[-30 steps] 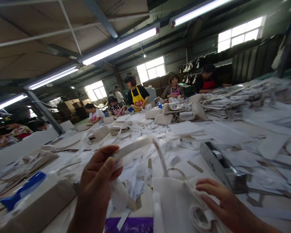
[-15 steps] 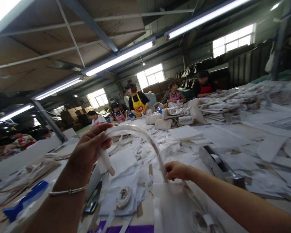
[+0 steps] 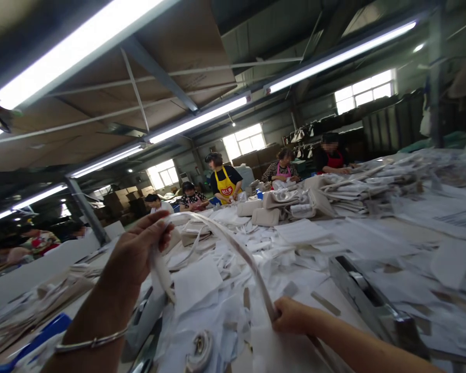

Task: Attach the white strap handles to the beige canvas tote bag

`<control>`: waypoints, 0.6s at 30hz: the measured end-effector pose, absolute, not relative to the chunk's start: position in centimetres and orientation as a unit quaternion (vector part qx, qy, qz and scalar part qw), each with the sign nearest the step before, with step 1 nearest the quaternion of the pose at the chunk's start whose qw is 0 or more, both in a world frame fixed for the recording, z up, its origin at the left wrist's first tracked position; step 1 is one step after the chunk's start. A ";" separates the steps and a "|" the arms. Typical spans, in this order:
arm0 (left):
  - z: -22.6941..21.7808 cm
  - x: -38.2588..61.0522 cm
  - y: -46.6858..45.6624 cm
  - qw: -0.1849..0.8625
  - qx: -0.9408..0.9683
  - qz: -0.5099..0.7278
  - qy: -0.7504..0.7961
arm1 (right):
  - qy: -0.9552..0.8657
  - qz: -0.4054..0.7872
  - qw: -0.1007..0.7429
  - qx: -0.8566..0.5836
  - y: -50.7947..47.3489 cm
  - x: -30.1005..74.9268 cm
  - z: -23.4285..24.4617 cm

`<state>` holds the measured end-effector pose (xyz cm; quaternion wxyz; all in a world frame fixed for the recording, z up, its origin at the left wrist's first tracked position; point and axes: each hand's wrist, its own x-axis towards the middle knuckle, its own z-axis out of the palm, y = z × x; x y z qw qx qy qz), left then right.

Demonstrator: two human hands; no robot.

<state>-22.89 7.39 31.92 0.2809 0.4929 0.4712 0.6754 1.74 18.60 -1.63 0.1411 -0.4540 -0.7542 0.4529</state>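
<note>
My left hand (image 3: 134, 251) is raised over the table with its fingers pinched on one end of a white strap (image 3: 233, 243). The strap arches to the right and down. My right hand (image 3: 289, 315) is closed on the strap's lower end, where it meets a white bag (image 3: 274, 352) lying at the bottom edge of view. A thin bracelet sits on my left wrist. Under my hands lies a mess of white fabric pieces (image 3: 196, 282).
A metal tape dispenser (image 3: 373, 305) stands right of my right hand. Stacks of folded white bags (image 3: 349, 189) fill the far table. Several people in aprons (image 3: 225, 181) work at the far end. A blue object (image 3: 42, 334) lies at lower left.
My hands have pulled apart, drawing the strap longer and straighter. My right hand moved lower with its end. The camera has tipped upward, showing more ceiling.
</note>
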 end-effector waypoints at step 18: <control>28.2 -20.7 7.5 0.227 0.681 0.415 0.558 | -0.748 0.396 0.121 -0.519 18.2 1.2 -3.3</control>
